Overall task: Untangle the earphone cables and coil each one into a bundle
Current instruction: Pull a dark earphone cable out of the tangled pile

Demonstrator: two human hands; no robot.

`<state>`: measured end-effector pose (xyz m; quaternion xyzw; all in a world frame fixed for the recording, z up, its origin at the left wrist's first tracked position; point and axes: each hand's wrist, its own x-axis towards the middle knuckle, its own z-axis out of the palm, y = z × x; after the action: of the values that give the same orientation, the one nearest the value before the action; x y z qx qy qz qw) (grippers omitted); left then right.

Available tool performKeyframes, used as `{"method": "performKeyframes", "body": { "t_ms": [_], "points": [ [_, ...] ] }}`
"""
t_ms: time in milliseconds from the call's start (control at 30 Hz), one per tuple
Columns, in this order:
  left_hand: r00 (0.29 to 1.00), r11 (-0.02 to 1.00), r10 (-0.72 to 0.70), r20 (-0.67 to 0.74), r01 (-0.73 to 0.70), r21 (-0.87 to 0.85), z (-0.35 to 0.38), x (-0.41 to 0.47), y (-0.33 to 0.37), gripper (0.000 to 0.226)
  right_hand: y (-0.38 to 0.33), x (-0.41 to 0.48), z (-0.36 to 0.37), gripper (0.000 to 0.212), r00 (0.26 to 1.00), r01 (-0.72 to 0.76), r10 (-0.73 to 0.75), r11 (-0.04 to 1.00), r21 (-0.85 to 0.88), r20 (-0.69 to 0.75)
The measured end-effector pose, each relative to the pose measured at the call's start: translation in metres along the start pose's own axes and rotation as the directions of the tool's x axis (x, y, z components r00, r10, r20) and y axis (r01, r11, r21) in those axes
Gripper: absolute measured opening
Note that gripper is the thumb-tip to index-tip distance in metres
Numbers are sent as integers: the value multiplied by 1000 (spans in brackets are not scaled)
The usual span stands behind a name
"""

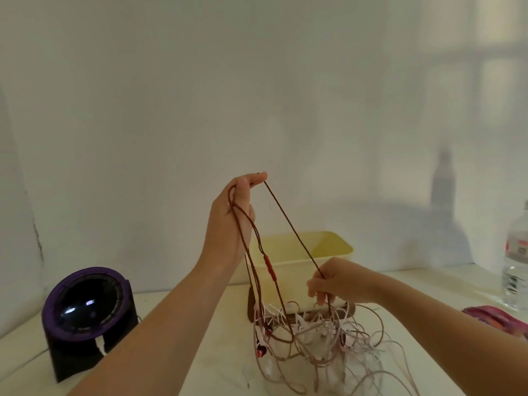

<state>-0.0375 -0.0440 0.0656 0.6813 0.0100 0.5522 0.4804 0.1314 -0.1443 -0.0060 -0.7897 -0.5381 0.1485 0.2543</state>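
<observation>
Left hand (pixel 228 218): raised high over the tabletop (pixel 223 361); we see thumb and forefinger pinching the dark red cable (pixel 294 232), with loops draped across the palm.
Right hand (pixel 334 281): lower, in front of the yellow tub (pixel 300 252); its curled fingers pinch the same cable.
Dark red cable: 1 strand drawn straight between the 2 hands; other lengths hang down into the tangle (pixel 323 338); a red inline remote (pixel 270 267) hangs below the left hand.
Tangle: pale pink and white cables heaped mid-tabletop, toward the front edge.
Yellow tub: behind the tangle, by the back edge.
Purple-and-black stand (pixel 85 315): left edge.
Water bottle (pixel 517 264): upright, right edge.
</observation>
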Motion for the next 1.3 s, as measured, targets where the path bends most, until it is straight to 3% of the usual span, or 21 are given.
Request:
{"method": "performKeyframes", "body": {
  "t_ms": [67,167,233,333,433,533,633,733,800,867,933,967,1133,1233,1300],
  "points": [
    [998,999,27,-48,-28,-17,-5,1,0,32,10,2,-4,31,995,-97,98,995,-31,27],
    [998,999,38,-57,-37,8,-10,2,-1,32,10,3,-14,37,968,-246,239,963,107,73],
    [998,999,34,-51,-32,28,-11,3,0,31,3,4,-25,41,966,-258,256,965,47,33],
    [999,998,26,-44,-23,60,-11,5,1,30,-9,8,-48,44,965,-117,130,991,69,-227],
    [999,999,23,-34,-21,47,-8,6,4,31,-23,7,-71,47,871,94,66,950,298,-487],
    [1000,997,20,4,-21,77,-4,7,5,32,-40,1,-84,46,829,249,64,847,469,-555],
    [996,985,-11,85,-4,175,-2,7,8,34,-52,-4,-90,46,818,284,3,867,409,-575],
    [988,975,-63,142,31,219,-3,8,4,34,-53,-5,-90,46,725,306,-38,912,273,-688],
    [981,972,-105,164,67,223,-4,5,1,34,-48,-6,-86,45,803,259,6,897,357,-596],
    [970,965,-150,192,101,244,-6,0,-5,34,-40,-10,-76,43,947,70,92,877,475,-308],
    [958,955,-194,210,136,264,-7,-7,-11,34,-33,-13,-65,43,987,-114,150,914,390,-64],
    [954,950,-211,214,149,273,-8,-9,-14,34,-29,-12,-61,42,986,-129,156,931,343,-52],
    [947,941,-234,220,164,297,-12,-11,-15,34,-32,-8,-63,32,940,55,42,961,271,-339],
    [956,964,-215,201,175,200,-13,-5,-8,34,-51,-18,-61,20,981,158,-79,850,503,-176],
    [956,973,-223,193,207,101,-14,0,-2,35,-62,-24,-50,15,979,181,-202,863,471,-6]
  ]
}}
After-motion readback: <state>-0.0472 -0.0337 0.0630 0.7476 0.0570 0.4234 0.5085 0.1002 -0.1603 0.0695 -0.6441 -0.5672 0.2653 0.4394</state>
